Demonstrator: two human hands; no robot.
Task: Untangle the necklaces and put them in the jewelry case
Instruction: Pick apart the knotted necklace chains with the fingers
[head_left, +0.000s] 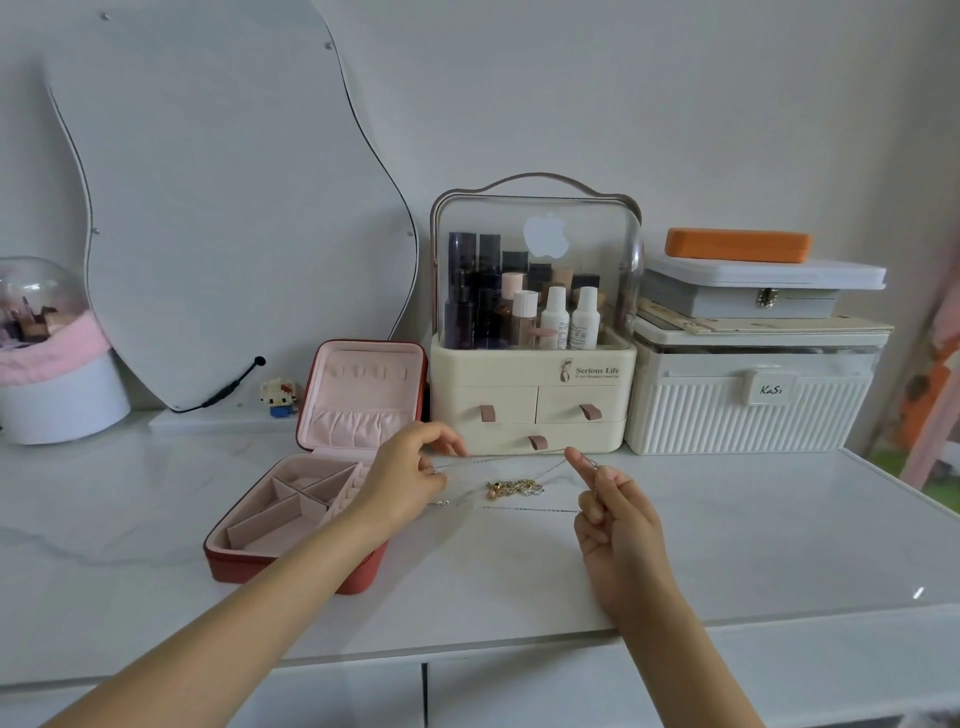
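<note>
Both hands, left hand (410, 470) and right hand (613, 512), pinch thin chains of the tangled necklaces (514, 488) above the tabletop (727, 519), beside the open jewelry case (311, 499).

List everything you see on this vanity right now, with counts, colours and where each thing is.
jewelry case: one, red with pink lining, open, left of centre
necklaces: tangled bunch, gold and silver, on the tabletop between the hands
cosmetics organizer: one, cream with clear dome, behind the necklaces
ribbed storage box: one, white, back right
grey case: one, stacked on the ribbed box
orange case: one, topmost of the stack
mirror: one, wavy, leaning on the wall, left
block figure: one, by the mirror
left hand: pinching a silver chain
right hand: pinching the chain's other side
</note>
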